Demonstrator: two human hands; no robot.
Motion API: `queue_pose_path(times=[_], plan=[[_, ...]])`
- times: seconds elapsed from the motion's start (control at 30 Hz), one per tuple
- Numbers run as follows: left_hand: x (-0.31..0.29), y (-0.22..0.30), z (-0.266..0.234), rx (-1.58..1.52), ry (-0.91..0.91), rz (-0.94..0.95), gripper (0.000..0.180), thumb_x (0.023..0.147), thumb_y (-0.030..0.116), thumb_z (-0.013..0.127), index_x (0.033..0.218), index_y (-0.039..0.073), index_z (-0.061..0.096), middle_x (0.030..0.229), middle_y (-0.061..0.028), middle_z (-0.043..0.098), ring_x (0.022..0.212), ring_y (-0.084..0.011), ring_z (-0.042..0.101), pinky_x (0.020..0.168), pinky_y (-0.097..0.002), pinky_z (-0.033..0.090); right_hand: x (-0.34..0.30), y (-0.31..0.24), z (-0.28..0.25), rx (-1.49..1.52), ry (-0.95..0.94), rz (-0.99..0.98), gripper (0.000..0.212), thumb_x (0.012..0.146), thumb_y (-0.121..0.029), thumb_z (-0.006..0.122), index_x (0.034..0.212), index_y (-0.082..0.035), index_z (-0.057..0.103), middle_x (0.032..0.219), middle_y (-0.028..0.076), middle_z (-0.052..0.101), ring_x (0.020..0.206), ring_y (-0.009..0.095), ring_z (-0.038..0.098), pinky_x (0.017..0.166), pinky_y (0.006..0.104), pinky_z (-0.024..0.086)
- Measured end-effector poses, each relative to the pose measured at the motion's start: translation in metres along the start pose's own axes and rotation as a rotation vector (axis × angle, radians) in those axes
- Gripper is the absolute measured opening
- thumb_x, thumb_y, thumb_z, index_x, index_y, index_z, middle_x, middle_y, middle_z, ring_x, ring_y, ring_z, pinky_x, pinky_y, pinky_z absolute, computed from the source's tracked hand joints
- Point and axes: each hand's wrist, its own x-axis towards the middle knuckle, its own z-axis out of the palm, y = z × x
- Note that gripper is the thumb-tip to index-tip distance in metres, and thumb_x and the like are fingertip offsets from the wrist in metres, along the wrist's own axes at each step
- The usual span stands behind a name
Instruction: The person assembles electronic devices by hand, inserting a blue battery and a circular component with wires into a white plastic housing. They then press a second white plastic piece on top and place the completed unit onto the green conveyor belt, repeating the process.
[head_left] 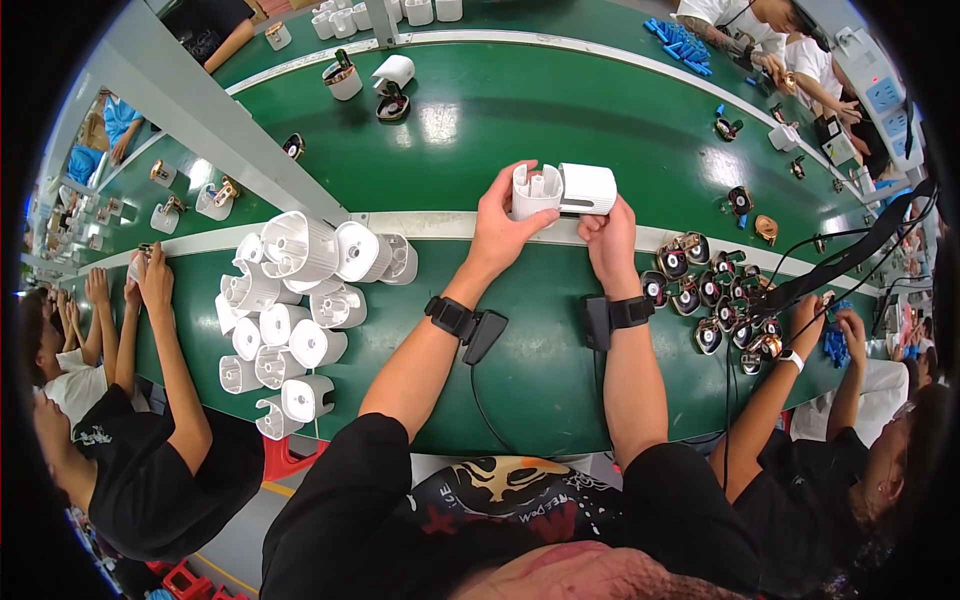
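Over the middle of the green table, my left hand (pixel 505 215) is closed around a white plastic housing (pixel 535 192), whose open end with inner posts points up. My right hand (pixel 610 232) grips a second white ribbed housing (pixel 588 187) that lies sideways, with a dark slot low on its side. The two housings sit side by side and seem to touch. Part of my right fingers is hidden behind the second piece. To the left of my left forearm is a pile of similar white housings (pixel 300 245), some stacked on others.
Several small dark-and-copper assemblies (pixel 710 287) lie right of my right wrist. Black cables (pixel 850 250) hang at the right. A grey post (pixel 215 120) rises at the left. Co-workers sit close on both sides. Blue parts (pixel 680 48) lie at the far right.
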Motion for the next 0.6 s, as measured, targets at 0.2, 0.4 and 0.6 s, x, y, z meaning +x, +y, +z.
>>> queue_pose_path(times=[0.2, 0.4, 0.6], plan=[[-0.001, 0.006, 0.003, -0.004, 0.040, -0.004, 0.065, 0.085, 0.009, 0.071, 0.141, -0.002, 0.039, 0.121, -0.0154, 0.060, 0.110, -0.0196, 0.059, 0.095, -0.0334, 0.048, -0.001, 0.008, 0.012, -0.018, 0.033, -0.174, 0.031, 0.104, -0.027, 0.039, 0.109, -0.002, 0.056, 0.090, 0.006, 0.062, 0.065, 0.012, 0.051, 0.052, 0.0277, 0.043], [-0.005, 0.009, 0.004, 0.049, 0.150, 0.035, 0.052, 0.094, 0.015, 0.061, 0.138, -0.002, 0.038, 0.118, -0.0163, 0.060, 0.106, -0.0200, 0.060, 0.092, -0.0334, 0.048, -0.003, 0.011, 0.013, -0.274, 0.024, -0.254, 0.032, 0.103, -0.028, 0.043, 0.113, 0.000, 0.054, 0.097, 0.009, 0.064, 0.070, 0.016, 0.059, 0.056, 0.0299, 0.050], [-0.004, 0.005, 0.002, 0.101, 0.239, -0.019, 0.033, 0.099, 0.021, 0.051, 0.123, 0.000, 0.046, 0.112, -0.0111, 0.056, 0.098, -0.0153, 0.055, 0.089, -0.0303, 0.045, 0.002, 0.015, 0.004, -0.335, -0.035, -0.231, 0.027, 0.100, -0.021, 0.048, 0.117, 0.000, 0.049, 0.097, 0.012, 0.062, 0.072, 0.018, 0.061, 0.057, 0.0299, 0.051]])
